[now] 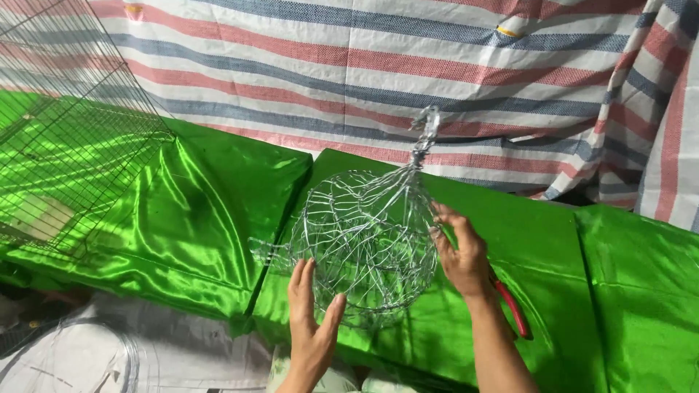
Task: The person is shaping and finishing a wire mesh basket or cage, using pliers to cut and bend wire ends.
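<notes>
My left hand (pixel 309 324) cups the lower rim of the wire ball (pixel 368 244), fingers spread wide against it. My right hand (pixel 460 251) presses its right side, fingers curled on the strands; neither grip is closed. The ball stands on the green satin counter (pixel 626 291), twisted stem up. Red-handled pliers (pixel 513 309) lie just behind my right wrist (partly hidden). A wire cage (pixel 65 145) crowds the left; open satin lies right.

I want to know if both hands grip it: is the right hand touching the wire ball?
Touching. The head view shows the right hand with its fingers pressed against the right side of the wire ball, with no gap. The left hand cups the ball's lower edge.
</notes>
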